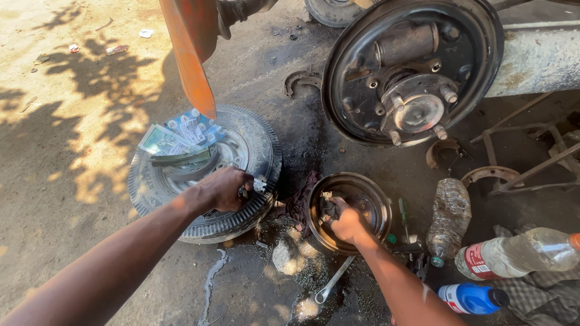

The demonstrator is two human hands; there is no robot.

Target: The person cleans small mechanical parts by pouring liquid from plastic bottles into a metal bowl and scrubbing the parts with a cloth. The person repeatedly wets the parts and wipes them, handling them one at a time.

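Brake drum under our right hand, fingers curled on a small part inside, our left hand beside it gripping a small metal piece over the tyre.

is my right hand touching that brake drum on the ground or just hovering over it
Touching. The head view shows the right hand reaching down inside the brake drum, fingers closed on a small part against its inner surface, with no gap visible.

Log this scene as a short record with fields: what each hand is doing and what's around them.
Left hand: grips a small metal part over the wheel lying flat
Right hand: inside the brake drum, on a small part
On wheel: brake shoes, packets
Above: bare wheel hub
Ground: spanner, screwdriver, three plastic bottles
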